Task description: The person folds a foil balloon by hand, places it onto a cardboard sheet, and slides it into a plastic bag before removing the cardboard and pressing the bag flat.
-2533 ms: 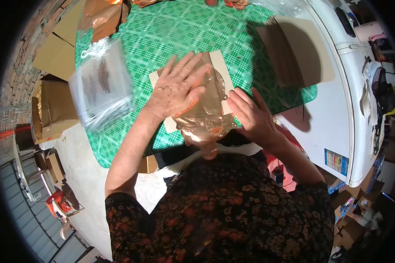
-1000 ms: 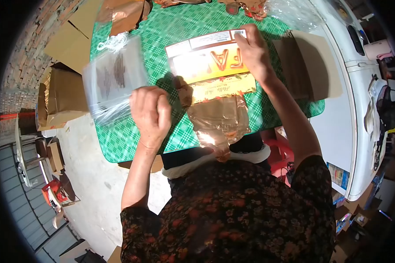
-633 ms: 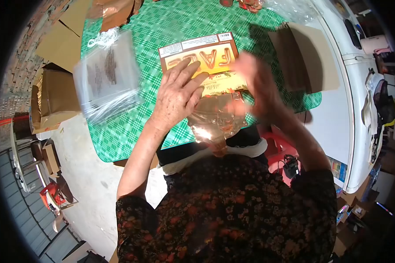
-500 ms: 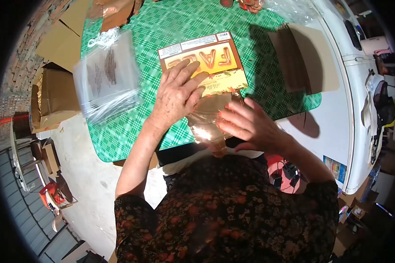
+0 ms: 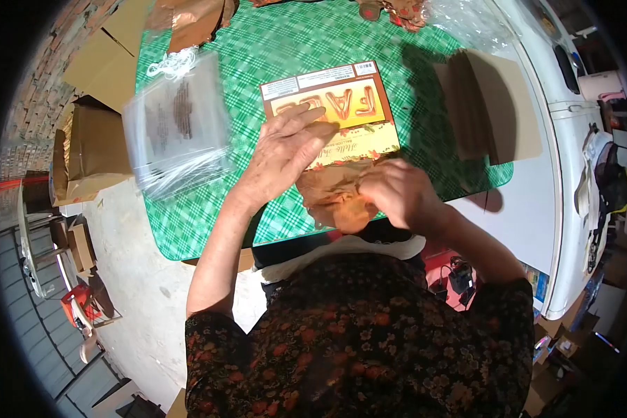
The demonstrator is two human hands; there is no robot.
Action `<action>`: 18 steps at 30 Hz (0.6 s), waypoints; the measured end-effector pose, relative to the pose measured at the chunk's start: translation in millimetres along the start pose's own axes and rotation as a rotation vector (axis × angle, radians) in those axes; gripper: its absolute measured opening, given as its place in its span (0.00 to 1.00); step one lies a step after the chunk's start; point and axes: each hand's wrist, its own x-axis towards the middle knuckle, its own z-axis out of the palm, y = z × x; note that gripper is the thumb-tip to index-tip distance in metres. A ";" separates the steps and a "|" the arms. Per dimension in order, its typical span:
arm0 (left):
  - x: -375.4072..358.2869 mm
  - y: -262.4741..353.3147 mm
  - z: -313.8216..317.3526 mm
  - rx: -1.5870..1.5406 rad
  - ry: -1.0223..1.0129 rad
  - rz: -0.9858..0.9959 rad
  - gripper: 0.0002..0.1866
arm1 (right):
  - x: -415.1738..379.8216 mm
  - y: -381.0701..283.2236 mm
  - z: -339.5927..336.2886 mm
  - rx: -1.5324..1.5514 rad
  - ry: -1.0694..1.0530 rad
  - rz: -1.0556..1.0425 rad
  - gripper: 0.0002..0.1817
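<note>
A printed card point(image 5: 360, 143) with "FALL"-style balloon letters and "Hello" text lies on the table in front of me. My left hand point(image 5: 283, 155) rests flat on the card's left side, fingers stretched out and pressing on it. Copper-coloured foil point(image 5: 320, 191), crumpled and shiny like a foil balloon, extends from the card's near edge toward my body. My right hand point(image 5: 402, 196) is at the foil's right side, its fingers curled in and pinching it just below the card. The fingertips are partly hidden.
A green plaid tablecloth point(image 5: 258, 52) covers the table. Clear plastic bags point(image 5: 177, 132) are stacked at the left, with white string point(image 5: 173, 64) behind them. Brown cardboard point(image 5: 491, 108) lies at the right. More copper foil point(image 5: 200, 21) sits at the far left, and an open carton point(image 5: 94, 150) stands beside the table.
My right hand has gone from loosely spread fingers to a curled grip on the foil. The foil now looks more bunched up. My left hand stays on the card.
</note>
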 end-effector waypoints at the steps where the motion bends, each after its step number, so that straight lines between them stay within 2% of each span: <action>1: -0.8 -2.2 -1.9 -0.060 -0.026 -0.053 0.35 | 9.9 2.4 -6.0 0.064 -0.027 0.091 0.10; 2: -1.3 -4.1 -3.5 -0.121 -0.051 -0.105 0.41 | 22.8 2.1 -14.0 0.152 0.049 0.156 0.05; 3: -0.7 2.8 -13.3 -0.179 -0.125 -0.155 0.50 | 36.2 4.2 -19.8 0.170 0.020 0.261 0.04; 5: -5.7 4.2 -15.5 -0.346 -0.083 -0.270 0.51 | 60.9 16.1 -25.7 0.270 -0.018 0.395 0.07; 9: -6.1 10.0 -20.2 -0.486 -0.028 -0.302 0.51 | 89.6 67.9 -15.0 0.471 -0.154 0.419 0.10; 11: -4.0 2.9 -23.5 -0.239 -0.161 -0.191 0.43 | 96.6 86.7 -1.0 0.508 -0.202 0.423 0.12; 13: -4.0 -2.5 -16.6 -0.137 -0.161 -0.146 0.24 | 102.8 96.1 -2.4 0.515 -0.325 0.464 0.14; 14: -3.6 -2.7 -13.3 -0.184 -0.111 -0.167 0.23 | 103.5 97.8 -2.6 0.519 -0.386 0.485 0.16; 15: -2.4 -1.1 -10.5 -0.230 -0.063 -0.188 0.22 | 100.0 93.3 2.8 0.770 -0.241 0.493 0.18; 18: -2.5 8.0 -8.1 -0.247 0.039 -0.185 0.18 | 92.2 89.3 -20.1 1.102 -0.205 0.860 0.21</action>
